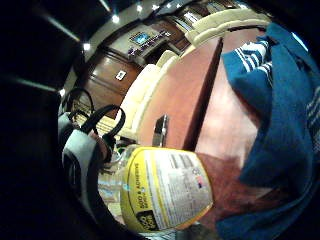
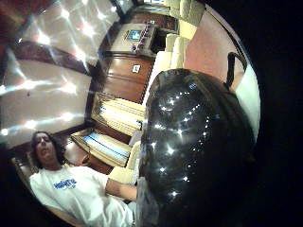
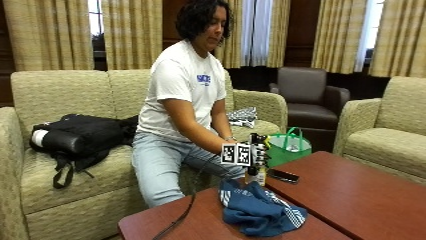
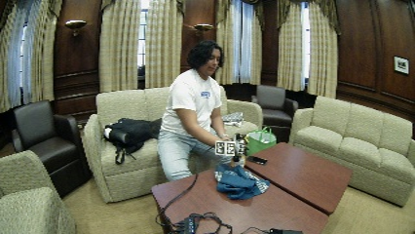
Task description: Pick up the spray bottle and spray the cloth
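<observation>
Beside the blue cloth [image 3: 259,211] — gloved right hand [image 3: 258,150] grips spray bottle [image 1: 165,192].

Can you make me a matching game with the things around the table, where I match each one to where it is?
Things:
1. crumpled blue cloth with white stripes
2. spray bottle with the yellow label
3. black backpack
4. green bag

Places:
A. on the sofa seat beside the person
B. held in the gloved right hand
C. on the floor past the table's far edge
D. lying on the reddish-brown wooden table

Pairs: 1-D, 2-B, 3-A, 4-C
</observation>
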Available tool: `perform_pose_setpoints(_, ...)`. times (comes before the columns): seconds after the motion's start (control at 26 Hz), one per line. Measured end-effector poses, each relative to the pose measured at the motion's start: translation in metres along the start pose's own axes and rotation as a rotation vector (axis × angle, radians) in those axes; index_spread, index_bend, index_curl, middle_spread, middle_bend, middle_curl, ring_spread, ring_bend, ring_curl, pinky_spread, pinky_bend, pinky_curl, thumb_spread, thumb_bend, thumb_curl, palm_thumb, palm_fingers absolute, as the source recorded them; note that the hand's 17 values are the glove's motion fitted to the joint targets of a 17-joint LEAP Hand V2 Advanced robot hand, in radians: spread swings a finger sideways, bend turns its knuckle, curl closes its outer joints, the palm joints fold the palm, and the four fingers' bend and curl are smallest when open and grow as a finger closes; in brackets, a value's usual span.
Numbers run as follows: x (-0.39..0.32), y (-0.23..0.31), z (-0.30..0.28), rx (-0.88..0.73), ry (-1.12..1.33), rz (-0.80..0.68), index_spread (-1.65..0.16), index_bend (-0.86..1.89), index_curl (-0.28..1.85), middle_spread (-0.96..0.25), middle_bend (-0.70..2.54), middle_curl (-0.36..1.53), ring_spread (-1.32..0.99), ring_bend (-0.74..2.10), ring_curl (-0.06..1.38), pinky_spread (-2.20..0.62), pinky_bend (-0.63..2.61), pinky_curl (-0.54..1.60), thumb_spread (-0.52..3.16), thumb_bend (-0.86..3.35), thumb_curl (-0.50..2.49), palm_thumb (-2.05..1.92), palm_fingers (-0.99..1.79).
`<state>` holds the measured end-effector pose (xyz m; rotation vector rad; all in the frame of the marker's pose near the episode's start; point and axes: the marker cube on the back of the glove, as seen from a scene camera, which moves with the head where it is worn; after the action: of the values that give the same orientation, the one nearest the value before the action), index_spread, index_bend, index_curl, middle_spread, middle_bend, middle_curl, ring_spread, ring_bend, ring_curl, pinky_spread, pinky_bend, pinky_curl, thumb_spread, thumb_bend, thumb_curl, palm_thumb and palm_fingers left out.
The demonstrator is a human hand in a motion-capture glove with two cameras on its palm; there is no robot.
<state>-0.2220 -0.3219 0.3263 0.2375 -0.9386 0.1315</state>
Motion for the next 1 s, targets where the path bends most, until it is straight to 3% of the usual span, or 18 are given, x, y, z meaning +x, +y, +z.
perform_pose_setpoints(1.0,0.007,-0.058,0.035,-0.025,0.032,-0.011,-0.25,0.42,0.62,-0.22,0.59,0.57,-0.22,0.67,0.49,-0.31,0.47,0.41,0.32,-0.03,0.89,0.88,1.38)
